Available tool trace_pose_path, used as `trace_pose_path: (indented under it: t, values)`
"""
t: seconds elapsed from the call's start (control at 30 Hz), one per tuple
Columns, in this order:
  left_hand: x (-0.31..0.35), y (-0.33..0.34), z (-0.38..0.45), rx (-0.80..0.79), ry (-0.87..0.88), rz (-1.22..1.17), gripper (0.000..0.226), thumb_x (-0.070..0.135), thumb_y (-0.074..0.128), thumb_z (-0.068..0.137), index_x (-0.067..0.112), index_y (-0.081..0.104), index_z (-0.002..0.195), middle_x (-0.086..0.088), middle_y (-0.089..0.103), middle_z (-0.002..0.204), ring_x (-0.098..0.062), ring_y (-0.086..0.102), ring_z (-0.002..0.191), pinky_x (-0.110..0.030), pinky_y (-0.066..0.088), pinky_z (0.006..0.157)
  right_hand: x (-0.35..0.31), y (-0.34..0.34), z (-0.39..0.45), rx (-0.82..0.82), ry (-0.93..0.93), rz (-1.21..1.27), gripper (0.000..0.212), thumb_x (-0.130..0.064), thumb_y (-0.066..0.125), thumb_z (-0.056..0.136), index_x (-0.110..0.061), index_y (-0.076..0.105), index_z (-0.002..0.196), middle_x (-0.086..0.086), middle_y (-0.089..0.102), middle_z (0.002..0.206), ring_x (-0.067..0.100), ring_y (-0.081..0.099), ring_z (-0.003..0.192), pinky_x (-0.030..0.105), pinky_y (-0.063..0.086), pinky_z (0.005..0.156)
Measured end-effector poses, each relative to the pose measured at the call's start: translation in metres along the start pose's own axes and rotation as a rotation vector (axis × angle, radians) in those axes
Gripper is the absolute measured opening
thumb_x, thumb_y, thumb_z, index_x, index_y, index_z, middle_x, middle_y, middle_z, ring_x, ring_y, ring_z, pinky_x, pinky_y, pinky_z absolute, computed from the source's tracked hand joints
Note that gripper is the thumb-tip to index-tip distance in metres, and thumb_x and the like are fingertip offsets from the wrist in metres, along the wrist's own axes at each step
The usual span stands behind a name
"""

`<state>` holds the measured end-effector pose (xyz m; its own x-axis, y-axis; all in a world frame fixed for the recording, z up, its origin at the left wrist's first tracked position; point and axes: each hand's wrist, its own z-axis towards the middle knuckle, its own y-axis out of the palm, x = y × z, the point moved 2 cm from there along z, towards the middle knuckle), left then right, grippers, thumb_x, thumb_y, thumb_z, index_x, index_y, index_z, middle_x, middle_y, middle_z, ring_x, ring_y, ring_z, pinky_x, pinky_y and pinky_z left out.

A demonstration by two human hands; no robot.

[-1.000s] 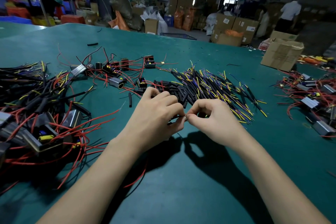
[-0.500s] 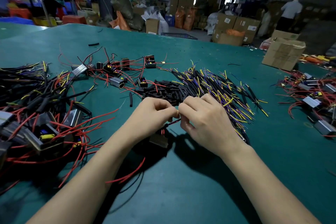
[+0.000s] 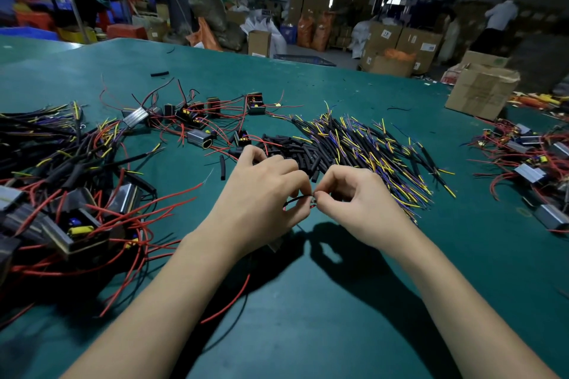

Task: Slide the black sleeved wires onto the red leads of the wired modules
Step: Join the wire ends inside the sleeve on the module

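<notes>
At 9 o'clock on the green bench mat (image 3: 308, 301) lies a tangled heap of metal-cased wired modules with red leads (image 3: 70, 218), mixed with black sleeved wires. A smaller group of the same modules (image 3: 197, 120) sits at 11 o'clock.

Risk, judged from this layout: the joint is made in mid-air between two fingertip pinches. If either pinch slackens, the thin black sleeved wire (image 3: 295, 200) may slip off the red lead (image 3: 311, 207) before it seats. Fine strands at the lead tip could also splay and snag at the sleeve mouth if the two ends meet off-axis. The module belonging to this lead appears to hang hidden under the left hand, so its weight may pull the lead out of line.

The left hand (image 3: 261, 197) is at centre, knuckles up, fingers curled, thumb and forefinger clamped on the black sleeved wire. The right hand (image 3: 360, 203) sits just beside it at 3 o'clock of the joint, thumb and forefinger pinched on the end of the red lead, remaining fingers loosely curled. Fingertips of both hands nearly touch.

Behind the hands at 12 o'clock lie loose short black tube sections (image 3: 292, 148); at 1 o'clock, the supply pile of black sleeved wires with yellow and purple ends (image 3: 369, 148). A further module group (image 3: 535, 160) lies at 3 o'clock.
</notes>
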<state>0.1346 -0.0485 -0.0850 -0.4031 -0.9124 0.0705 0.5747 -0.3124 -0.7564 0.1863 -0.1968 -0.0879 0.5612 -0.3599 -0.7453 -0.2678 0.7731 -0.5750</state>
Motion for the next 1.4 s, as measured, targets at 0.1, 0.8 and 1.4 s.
trace_pose_path:
  t: [0.1, 0.8, 1.4]
  values:
    - [0.000, 0.001, -0.002, -0.082, -0.047, -0.069, 0.018, 0.031, 0.055, 0.082, 0.019, 0.066, 0.074, 0.007, 0.059, 0.070, -0.017, 0.057, 0.068, -0.036, 0.040, 0.072, -0.001, 0.002, -0.002, 0.018, -0.043, -0.122, 0.017, -0.012, 0.065, 0.080, -0.021, 0.058, 0.067, -0.005, 0.060, 0.064, 0.018, 0.051, 0.057, 0.035, 0.044, 0.059]
    - [-0.021, -0.003, -0.004, -0.133, -0.631, -0.808, 0.014, 0.012, 0.064, 0.085, 0.016, 0.067, 0.072, 0.008, 0.060, 0.059, 0.000, 0.049, 0.052, -0.013, 0.038, 0.053, -0.013, 0.014, -0.004, 0.269, -0.304, -0.409, 0.009, -0.026, 0.060, 0.087, -0.027, 0.069, 0.086, -0.018, 0.066, 0.085, 0.009, 0.055, 0.083, 0.035, 0.024, 0.080]
    - [-0.011, 0.003, -0.001, -0.062, -0.492, -0.577, 0.014, 0.019, 0.063, 0.082, 0.020, 0.064, 0.068, 0.002, 0.063, 0.063, -0.017, 0.057, 0.064, -0.029, 0.047, 0.069, -0.008, 0.012, -0.004, 0.115, -0.386, -0.574, 0.006, -0.007, 0.057, 0.090, -0.006, 0.060, 0.085, 0.002, 0.060, 0.084, 0.025, 0.051, 0.066, 0.040, 0.042, 0.072]
